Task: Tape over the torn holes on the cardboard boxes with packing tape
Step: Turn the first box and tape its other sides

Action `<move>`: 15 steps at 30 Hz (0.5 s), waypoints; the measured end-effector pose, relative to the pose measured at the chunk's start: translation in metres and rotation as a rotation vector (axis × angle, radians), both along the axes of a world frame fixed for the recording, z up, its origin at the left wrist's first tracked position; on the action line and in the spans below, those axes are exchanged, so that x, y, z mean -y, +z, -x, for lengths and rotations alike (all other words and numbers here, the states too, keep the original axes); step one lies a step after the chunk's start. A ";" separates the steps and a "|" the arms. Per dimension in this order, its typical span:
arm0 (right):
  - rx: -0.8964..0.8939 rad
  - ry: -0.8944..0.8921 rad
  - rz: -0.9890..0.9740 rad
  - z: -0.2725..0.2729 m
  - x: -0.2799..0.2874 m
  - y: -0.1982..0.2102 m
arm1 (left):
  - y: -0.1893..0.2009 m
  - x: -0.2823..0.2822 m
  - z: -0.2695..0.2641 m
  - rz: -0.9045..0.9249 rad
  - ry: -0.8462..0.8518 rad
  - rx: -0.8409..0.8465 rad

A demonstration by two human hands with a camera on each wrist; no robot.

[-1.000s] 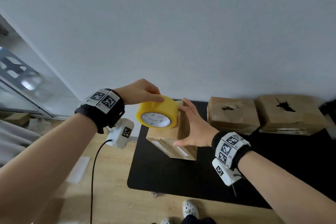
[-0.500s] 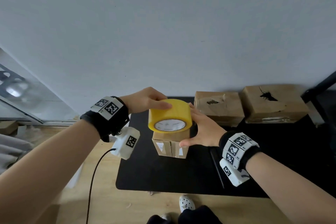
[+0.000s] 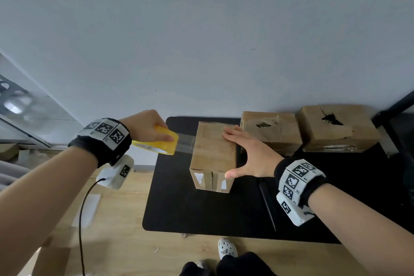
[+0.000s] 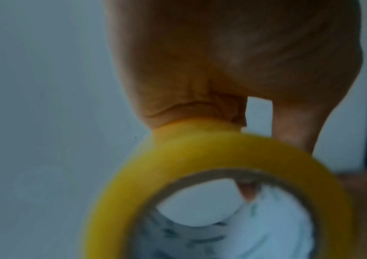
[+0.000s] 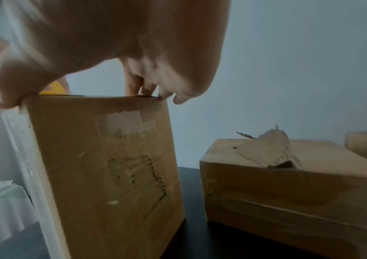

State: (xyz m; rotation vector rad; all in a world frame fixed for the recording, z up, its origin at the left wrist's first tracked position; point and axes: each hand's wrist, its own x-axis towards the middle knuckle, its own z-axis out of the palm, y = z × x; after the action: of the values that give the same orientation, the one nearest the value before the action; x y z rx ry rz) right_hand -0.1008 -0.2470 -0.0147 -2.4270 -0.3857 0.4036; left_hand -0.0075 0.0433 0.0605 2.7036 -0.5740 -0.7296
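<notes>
A cardboard box (image 3: 212,148) stands upright on the black mat (image 3: 201,213). My right hand (image 3: 244,152) lies flat on its top at the right edge, fingers straight, thumb at the near corner. My left hand (image 3: 145,125) grips a yellow roll of packing tape (image 3: 160,144) just left of the box. A clear strip of tape (image 3: 184,143) stretches from the roll onto the box's top. The right wrist view shows the box's side (image 5: 102,175) with a scuffed, torn patch. The left wrist view shows my fingers (image 4: 200,105) curled round the roll (image 4: 178,157).
Two more cardboard boxes with torn holes, one (image 3: 271,132) in the middle and one (image 3: 338,127) at the right, sit against the white wall. A thin black stick (image 3: 267,206) lies on the mat by my right wrist. A cable (image 3: 81,226) hangs over the wooden floor.
The roll has moved off the box's top to the left, drawing out a strip of tape. My right hand has shifted from the box's side to lie flat on its top.
</notes>
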 end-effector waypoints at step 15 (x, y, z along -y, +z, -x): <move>-0.026 0.033 0.052 0.001 -0.002 0.004 | -0.051 -0.004 0.008 -0.095 0.018 0.070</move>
State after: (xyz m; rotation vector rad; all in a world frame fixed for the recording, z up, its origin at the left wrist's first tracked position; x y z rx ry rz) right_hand -0.1022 -0.2450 -0.0104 -2.4658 -0.4087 0.4642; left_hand -0.0159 0.0472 0.0096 2.8277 -0.5435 -0.6764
